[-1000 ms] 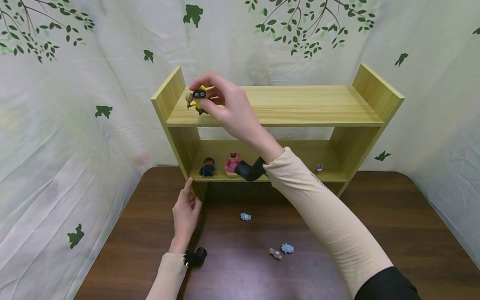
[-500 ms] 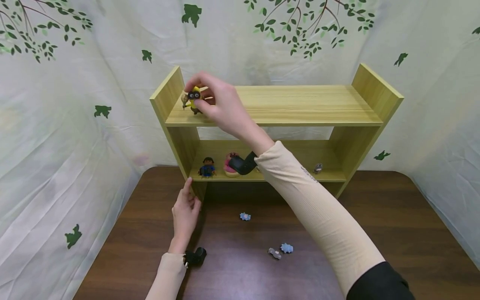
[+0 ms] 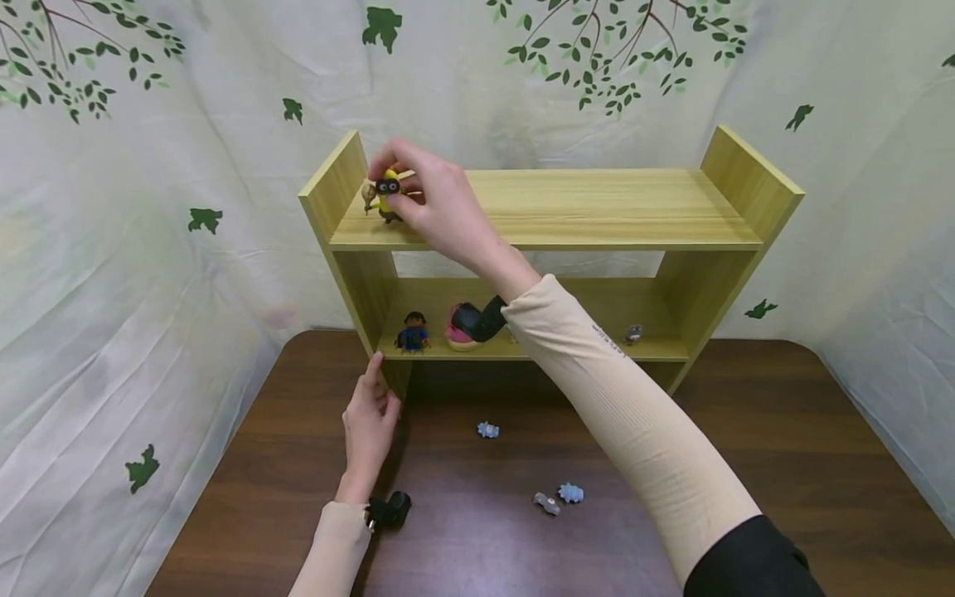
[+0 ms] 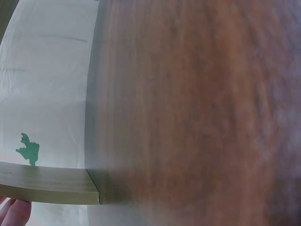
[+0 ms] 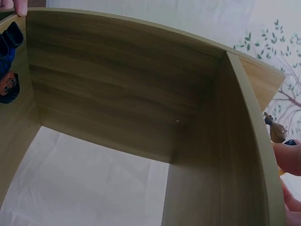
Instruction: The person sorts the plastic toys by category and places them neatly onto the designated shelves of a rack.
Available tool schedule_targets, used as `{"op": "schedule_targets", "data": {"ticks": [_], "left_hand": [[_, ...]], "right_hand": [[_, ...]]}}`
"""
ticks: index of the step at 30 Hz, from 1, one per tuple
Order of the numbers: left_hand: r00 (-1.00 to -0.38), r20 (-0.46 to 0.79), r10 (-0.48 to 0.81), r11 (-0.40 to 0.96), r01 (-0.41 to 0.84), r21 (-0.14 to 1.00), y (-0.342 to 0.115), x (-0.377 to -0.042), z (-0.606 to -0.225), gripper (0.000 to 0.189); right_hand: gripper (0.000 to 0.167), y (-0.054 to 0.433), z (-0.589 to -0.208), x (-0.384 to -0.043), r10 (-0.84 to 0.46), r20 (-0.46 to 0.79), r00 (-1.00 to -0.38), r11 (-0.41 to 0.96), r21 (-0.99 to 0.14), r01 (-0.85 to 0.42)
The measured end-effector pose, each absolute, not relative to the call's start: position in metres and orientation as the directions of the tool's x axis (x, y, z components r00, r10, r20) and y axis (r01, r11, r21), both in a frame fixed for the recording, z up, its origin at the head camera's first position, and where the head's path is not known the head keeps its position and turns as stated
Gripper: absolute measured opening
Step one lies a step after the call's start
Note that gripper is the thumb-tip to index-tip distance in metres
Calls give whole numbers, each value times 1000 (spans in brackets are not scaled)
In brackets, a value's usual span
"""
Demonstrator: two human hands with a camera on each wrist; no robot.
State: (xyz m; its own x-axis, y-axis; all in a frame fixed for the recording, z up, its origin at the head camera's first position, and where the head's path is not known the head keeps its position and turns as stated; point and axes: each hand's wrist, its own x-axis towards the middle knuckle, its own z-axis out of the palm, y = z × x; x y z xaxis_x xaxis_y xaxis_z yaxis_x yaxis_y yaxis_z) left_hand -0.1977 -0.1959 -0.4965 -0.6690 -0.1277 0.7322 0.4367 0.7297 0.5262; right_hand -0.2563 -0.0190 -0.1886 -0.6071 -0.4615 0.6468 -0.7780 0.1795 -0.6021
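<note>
Spreading under everything, the brown table (image 3: 254, 506) carries the wooden shelf unit (image 3: 597, 207), with an upper board and, beneath it, a lower board (image 3: 619, 303). Over the upper board's left end, the right hand (image 3: 448, 199) has a closed grip, thumb and fingertips pinching the yellow figure (image 3: 385, 187). Low down, the left hand (image 3: 370, 423) touches the unit's front left corner with an extended index finger, grasping no toy; how hard it presses I cannot tell.

The yellow figure is roughly upright near the left side panel (image 3: 332, 186); whether its feet meet the board is unclear. Placing it there seems the step in hand. Best to level the feet, lower gently, and part thumb and fingers evenly only once it stands alone, minding the brownish piece (image 3: 368, 195) at its side, which could catch the panel. A steady left hand should help.

Below stand a partly hidden pink figure (image 3: 457, 334) and a blue-clothed figure (image 3: 413, 333); smallest is a grey figure (image 3: 633, 334).
</note>
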Motion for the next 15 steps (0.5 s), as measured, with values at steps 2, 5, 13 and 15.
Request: {"op": "schedule_targets", "data": {"ticks": [2,5,13,15], "left_hand": [[-665,736,-127,730,439,523,-196,-198,-497,81],[-665,737,-125,730,441,522,-196,-199,-496,80],[-668,735,-121,733,439,520,-197,-199,-496,80],[-667,735,-122,731,440,521,-196,-198,-497,80]], "right_hand": [[17,-19,-189,-257,-467,639,-612,176,-611,-772],[18,-20,-189,-258,-477,637,-606,171,-609,-775],[18,-18,-190,-256,-492,649,-580,195,-567,-800],[18,-17,-191,-256,-492,653,-576,198,-560,-805]]}}
